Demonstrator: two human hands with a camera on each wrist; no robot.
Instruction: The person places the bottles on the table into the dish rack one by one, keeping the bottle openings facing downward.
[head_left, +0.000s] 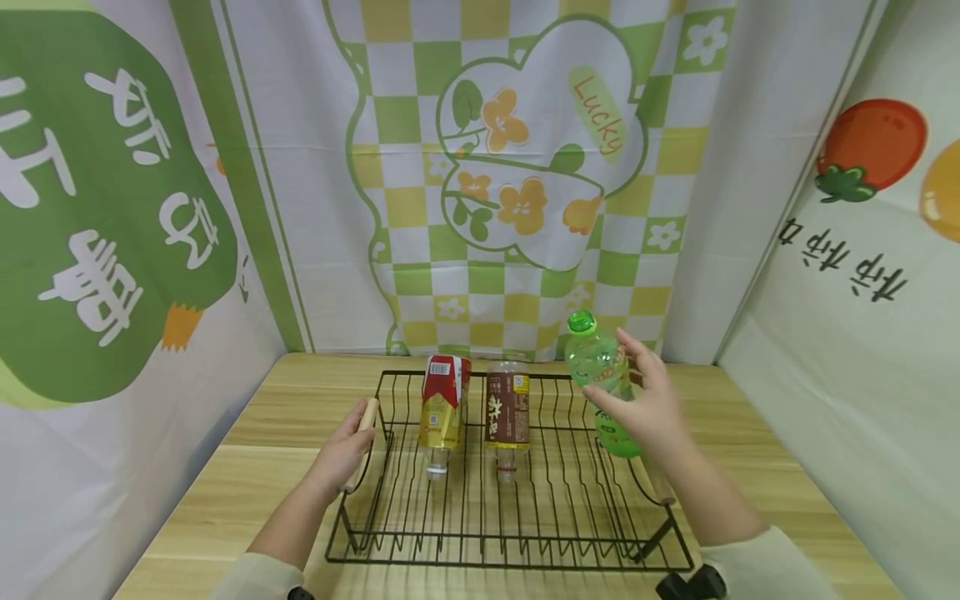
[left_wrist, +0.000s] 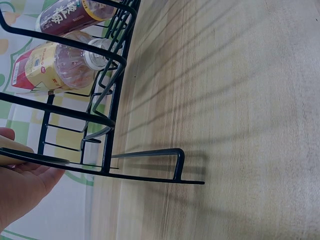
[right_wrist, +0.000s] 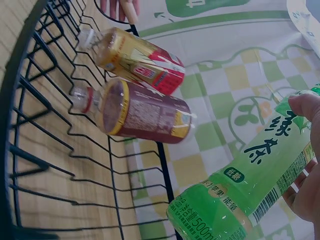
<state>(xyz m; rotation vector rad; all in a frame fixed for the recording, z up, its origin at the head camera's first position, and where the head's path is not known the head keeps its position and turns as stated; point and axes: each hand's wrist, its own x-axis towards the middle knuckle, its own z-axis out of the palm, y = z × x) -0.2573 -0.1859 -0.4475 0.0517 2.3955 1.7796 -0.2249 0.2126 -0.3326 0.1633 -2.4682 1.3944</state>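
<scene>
My right hand (head_left: 651,408) holds a green tea bottle (head_left: 603,362) by its middle, thumb on one side and fingers on the other. The bottle is tilted, its green neck up, over the right side of a black wire dish rack (head_left: 510,567). At the rack's left end, my left hand (head_left: 339,460) grips a wooden handle (head_left: 367,414). Two bottles lean in the rack with their necks low and toward me: one with a red and yellow label (head_left: 441,408), and one with a brown label (head_left: 507,408) beside it.
The rack stands on a wood-grain table (head_left: 255,433). Its right wooden handle (head_left: 660,483) is below my right forearm. Behind the table hangs a checked, printed curtain (head_left: 405,208), with printed cloth on both sides.
</scene>
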